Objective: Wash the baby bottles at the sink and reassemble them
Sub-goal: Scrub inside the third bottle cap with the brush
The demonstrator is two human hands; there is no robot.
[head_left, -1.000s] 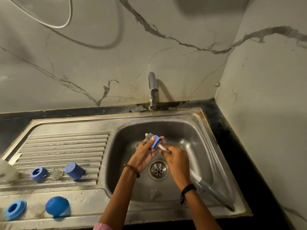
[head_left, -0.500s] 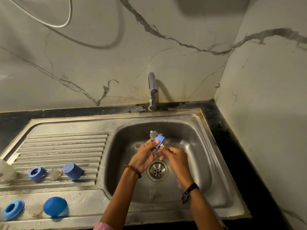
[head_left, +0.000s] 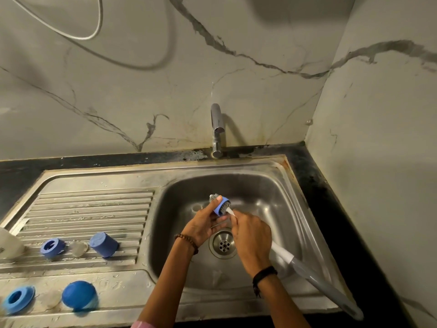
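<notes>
Over the steel sink basin [head_left: 267, 185], my left hand [head_left: 203, 224] grips a small blue bottle ring [head_left: 221, 204]. A bottle brush [head_left: 305, 268] passes through the ring; its grey bristle tip sticks out at the ring's far side. My right hand [head_left: 251, 237] grips the brush's white shaft close to the ring, and the grey handle trails down to the right over the sink rim. On the drainboard lie a blue ring [head_left: 52, 248], a clear teat [head_left: 79, 248] and a blue cap [head_left: 104, 245]. Nearer the front edge sit another blue ring [head_left: 18, 300], a clear teat [head_left: 50, 301] and a rounded blue cap [head_left: 79, 296].
The tap [head_left: 216, 129] stands behind the basin with no water running. The drain [head_left: 223, 243] lies under my hands. A pale bottle body [head_left: 8, 243] shows at the left edge. Marble walls close the back and right side; a black counter [head_left: 331, 209] borders the sink.
The brush has slid back toward the right, its grey handle now again showing past the sink rim. The ring stays in my left hand, slightly turned.
</notes>
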